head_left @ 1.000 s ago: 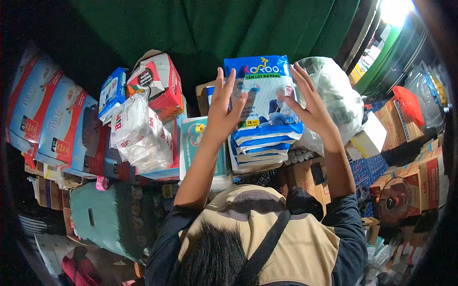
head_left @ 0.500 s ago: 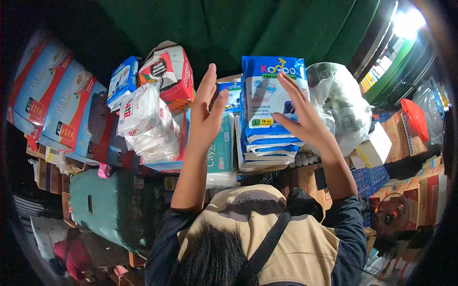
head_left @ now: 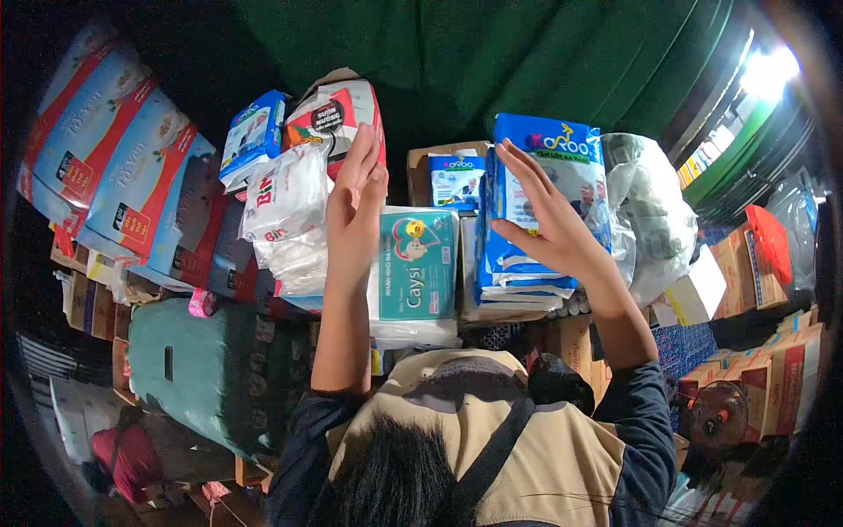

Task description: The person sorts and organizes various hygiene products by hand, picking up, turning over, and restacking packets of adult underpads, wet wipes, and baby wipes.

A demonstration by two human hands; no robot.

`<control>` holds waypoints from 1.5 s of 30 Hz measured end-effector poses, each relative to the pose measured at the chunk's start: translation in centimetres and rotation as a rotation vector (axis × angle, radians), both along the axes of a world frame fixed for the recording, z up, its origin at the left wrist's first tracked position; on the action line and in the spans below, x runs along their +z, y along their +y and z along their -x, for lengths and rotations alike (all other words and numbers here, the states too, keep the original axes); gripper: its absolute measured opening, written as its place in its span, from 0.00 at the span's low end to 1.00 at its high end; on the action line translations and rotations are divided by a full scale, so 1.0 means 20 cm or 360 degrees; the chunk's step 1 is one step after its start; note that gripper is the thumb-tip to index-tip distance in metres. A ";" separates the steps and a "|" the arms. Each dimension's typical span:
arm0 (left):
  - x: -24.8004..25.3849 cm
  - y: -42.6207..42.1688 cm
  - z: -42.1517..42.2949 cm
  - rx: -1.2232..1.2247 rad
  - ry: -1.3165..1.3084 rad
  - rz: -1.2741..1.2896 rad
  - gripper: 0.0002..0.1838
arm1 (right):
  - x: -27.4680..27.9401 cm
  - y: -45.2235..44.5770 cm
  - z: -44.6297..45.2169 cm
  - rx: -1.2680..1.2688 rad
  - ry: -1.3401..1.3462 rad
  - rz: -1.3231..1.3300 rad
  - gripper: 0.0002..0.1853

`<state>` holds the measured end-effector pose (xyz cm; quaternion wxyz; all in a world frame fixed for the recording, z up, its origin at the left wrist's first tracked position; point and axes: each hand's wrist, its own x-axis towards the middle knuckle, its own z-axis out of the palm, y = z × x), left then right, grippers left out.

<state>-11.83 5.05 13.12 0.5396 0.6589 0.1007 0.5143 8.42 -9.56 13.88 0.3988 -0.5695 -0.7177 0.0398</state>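
My left hand (head_left: 355, 198) is raised with its fingers stretched out and nothing in it. It stands between the white plastic packs (head_left: 288, 189) and a teal Caysi pack (head_left: 416, 272). My right hand (head_left: 555, 220) is also open, fingers straight and thumb apart, in front of a stack of blue-and-white packs (head_left: 575, 171). Whether it touches the top pack I cannot tell. A smaller blue pack (head_left: 457, 182) sits in a cardboard box between the two hands.
Blue and red cartons (head_left: 132, 167) lean at the left, near a red-and-white box (head_left: 356, 110). Clear bags of rolled items (head_left: 654, 198) stand to the right. Behind hangs a green cloth (head_left: 421, 53). A fan (head_left: 718, 411) and cardboard boxes (head_left: 773, 369) occupy the lower right.
The goods have shifted rightward in view. My left hand has moved left, uncovering the teal pack. My right hand now lies over the stack's left part; both hands stay open.
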 end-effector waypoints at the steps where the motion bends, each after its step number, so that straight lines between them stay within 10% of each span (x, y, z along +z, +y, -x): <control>1: 0.00 0.02 0.02 0.0002 -0.0013 0.0024 0.27 | 0.01 0.01 0.02 -0.0002 0.0002 0.0003 0.40; 31: 0.04 0.68 0.76 0.0075 0.0069 -0.0022 0.25 | 0.07 0.75 0.72 -0.0057 -0.0081 0.0127 0.40; 45: -0.02 1.22 1.20 0.0619 -0.0054 0.0187 0.28 | -0.17 1.32 0.83 0.0163 0.0573 0.0309 0.37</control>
